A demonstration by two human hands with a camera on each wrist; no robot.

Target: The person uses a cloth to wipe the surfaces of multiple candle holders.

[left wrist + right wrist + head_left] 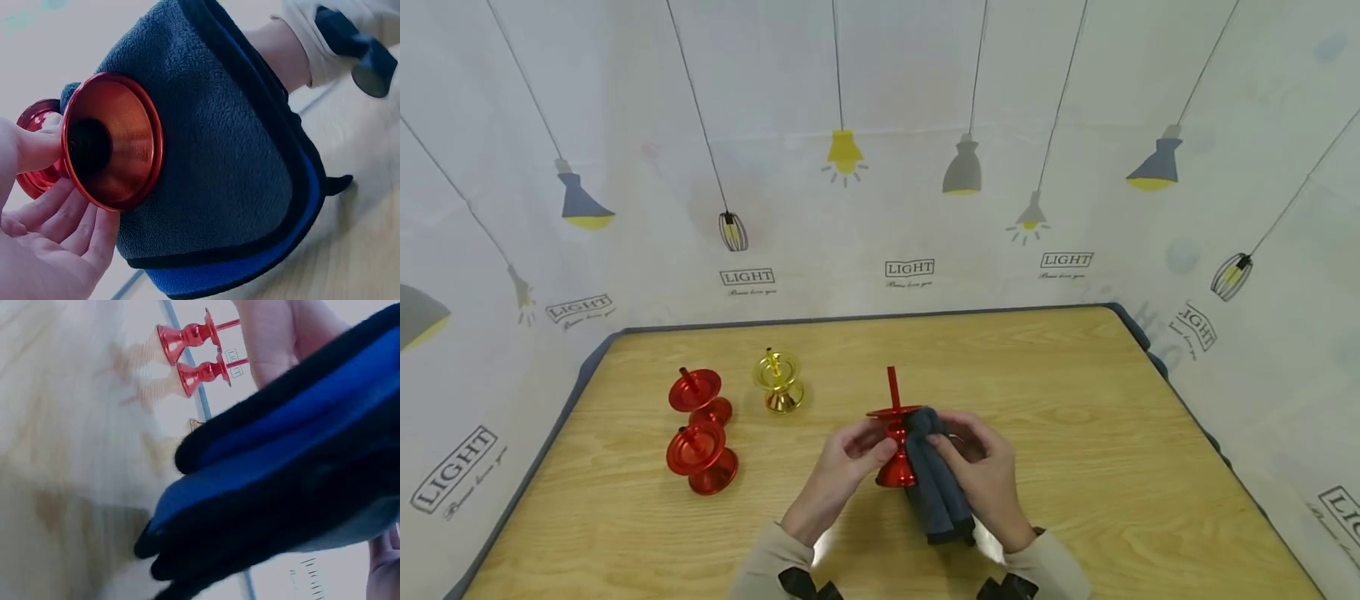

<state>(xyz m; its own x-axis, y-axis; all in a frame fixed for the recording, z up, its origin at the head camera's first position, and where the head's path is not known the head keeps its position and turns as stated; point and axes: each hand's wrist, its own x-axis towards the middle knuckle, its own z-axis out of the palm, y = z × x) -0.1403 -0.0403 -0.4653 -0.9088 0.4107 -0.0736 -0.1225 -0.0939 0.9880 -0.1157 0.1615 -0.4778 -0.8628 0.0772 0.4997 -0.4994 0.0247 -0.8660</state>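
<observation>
Above the near middle of the table (1075, 400), a red stand (895, 442) sits between both hands, its thin spike pointing up; the left hand (842, 467) holds it from the left, thumb on the narrow stem and the other fingers (75, 225) curled under the flared base, as the left wrist view shows; the right hand (981, 467) grips a folded dark cloth (932, 483) with a blue edge and presses it against the stand's right side, fingers curled over the fold; the cloth hangs down below that hand, touching the stand from dish to base; on the left of the table stand two more red stands (700, 433), one just behind the other, with a gold stand (778, 382) near them to the right, all well apart from the hands.
</observation>
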